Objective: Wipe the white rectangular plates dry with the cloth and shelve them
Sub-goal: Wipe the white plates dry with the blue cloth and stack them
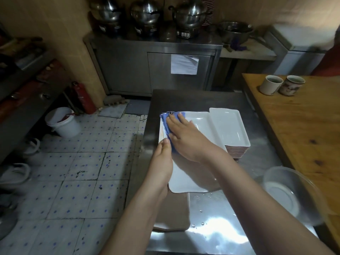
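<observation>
A long white rectangular plate (200, 124) is held over the steel table (217, 227). My left hand (161, 166) grips its left edge, thumb on top of the rim. My right hand (185, 138) lies flat with straight fingers on a blue cloth (166, 124), pressing it onto the far left part of the plate. To the right stands a stack of white rectangular plates (230, 127) on the same table. Beneath the held plate, near the table's front left edge, another plate (174, 214) lies in shadow.
A clear bowl with a round white plate inside (287, 192) sits at the right. Two mugs (281, 85) stand on a wooden counter (303, 129). A white bucket (62, 122) and a red extinguisher (82, 96) stand on the tiled floor at left. Water drops dot the table.
</observation>
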A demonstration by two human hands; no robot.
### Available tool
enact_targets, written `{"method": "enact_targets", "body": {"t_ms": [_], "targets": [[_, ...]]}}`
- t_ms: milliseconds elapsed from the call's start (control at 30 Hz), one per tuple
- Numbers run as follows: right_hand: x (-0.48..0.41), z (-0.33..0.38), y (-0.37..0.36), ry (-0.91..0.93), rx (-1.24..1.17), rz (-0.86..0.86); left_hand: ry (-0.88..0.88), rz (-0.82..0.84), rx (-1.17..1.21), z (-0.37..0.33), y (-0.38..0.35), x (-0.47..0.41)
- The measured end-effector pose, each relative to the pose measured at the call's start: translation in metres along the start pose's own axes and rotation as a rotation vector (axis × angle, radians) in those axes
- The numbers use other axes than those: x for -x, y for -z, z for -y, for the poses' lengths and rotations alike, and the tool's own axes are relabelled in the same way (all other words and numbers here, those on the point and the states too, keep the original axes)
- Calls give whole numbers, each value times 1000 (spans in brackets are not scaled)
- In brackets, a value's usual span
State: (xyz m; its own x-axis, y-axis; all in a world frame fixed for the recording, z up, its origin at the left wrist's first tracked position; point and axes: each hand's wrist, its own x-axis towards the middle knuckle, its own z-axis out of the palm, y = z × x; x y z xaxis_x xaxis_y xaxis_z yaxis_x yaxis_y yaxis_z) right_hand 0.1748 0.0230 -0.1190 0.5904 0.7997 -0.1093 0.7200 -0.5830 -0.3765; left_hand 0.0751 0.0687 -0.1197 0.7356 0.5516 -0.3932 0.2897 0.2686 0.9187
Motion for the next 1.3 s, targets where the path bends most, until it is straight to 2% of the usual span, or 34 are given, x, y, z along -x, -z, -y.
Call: {"method": "enact_targets", "body": {"t_ms": [100, 167, 267, 400, 567, 667, 800, 900, 1033, 1100, 1300], "targets": [[4, 1, 4, 64, -16, -14, 38, -18, 12, 0, 5, -2], [8, -4, 3, 40, 90, -27, 43, -8, 21, -3, 8, -2], [12, -11, 5, -64, 236, -27, 44, -6, 35, -3, 6, -2], [23, -23, 15, -225, 294, -35, 46, -20, 83, -2, 7, -4], [23, -18, 11, -330, 209, -130, 33, 10, 81, -5, 2, -3], [17, -3, 11, -281, 59, -111, 42, 3, 36, -9, 0, -3], [24, 16, -1, -164, 21, -51, 81, 1, 58, -10, -1, -7], [40, 28, -15, -128, 45, -33, 115, -5, 101, -9, -1, -15], [60, 43, -16, -151, -62, -23, 122, -9, 140, -15, 2, -20], [67, 45, -11, -123, -24, -36, 133, -11, 142, -18, 2, -20], [90, 27, -2, -113, 8, 81, 75, -105, 76, -17, 2, -27]]}}
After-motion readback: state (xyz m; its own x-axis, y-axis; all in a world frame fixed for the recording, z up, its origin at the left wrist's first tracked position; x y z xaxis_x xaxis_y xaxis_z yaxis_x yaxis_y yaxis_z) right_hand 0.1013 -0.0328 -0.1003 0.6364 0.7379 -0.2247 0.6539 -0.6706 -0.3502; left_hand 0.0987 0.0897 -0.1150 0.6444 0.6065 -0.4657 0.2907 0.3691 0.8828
